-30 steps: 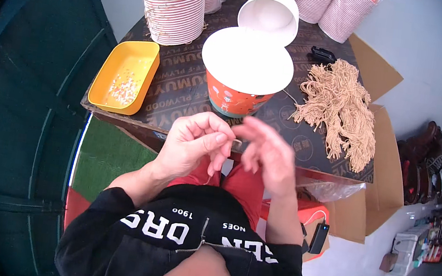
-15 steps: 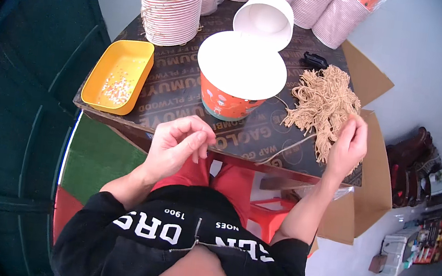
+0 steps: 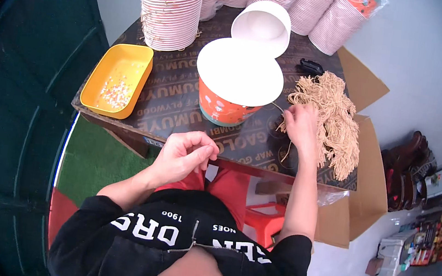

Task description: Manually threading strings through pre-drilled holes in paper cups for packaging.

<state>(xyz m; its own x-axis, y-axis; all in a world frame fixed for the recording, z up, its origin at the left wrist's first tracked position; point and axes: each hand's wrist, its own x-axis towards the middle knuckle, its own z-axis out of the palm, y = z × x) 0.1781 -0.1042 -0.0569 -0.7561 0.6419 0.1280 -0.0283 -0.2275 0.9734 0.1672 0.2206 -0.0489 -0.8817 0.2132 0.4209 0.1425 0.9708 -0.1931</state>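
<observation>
My right hand (image 3: 303, 129) is at the left edge of a loose heap of tan cords (image 3: 338, 130), its fingers pinched on a cord. A loose cord end hangs below this hand on the dark table. In front of my body, my left hand (image 3: 186, 154) hovers by the table's near edge with thumb and fingers pressed together; whatever may be between them is hidden. Between and beyond my hands stands an orange paper bucket (image 3: 227, 110) with a teal base and white inside. A second white bucket (image 3: 265, 26) lies tipped behind it, its mouth facing me.
A yellow tray (image 3: 144, 81) with small pale and orange bits sits at the left. Behind it rises a tall stack of orange buckets (image 3: 169, 21). More wrapped stacks (image 3: 334, 28) line the back. A black object (image 3: 311, 67) lies behind the cords; an open cardboard box (image 3: 372, 184) stands at the right.
My right hand has moved left and away from me, from the right side of the cord heap to its left edge. My left hand has hardly moved.
</observation>
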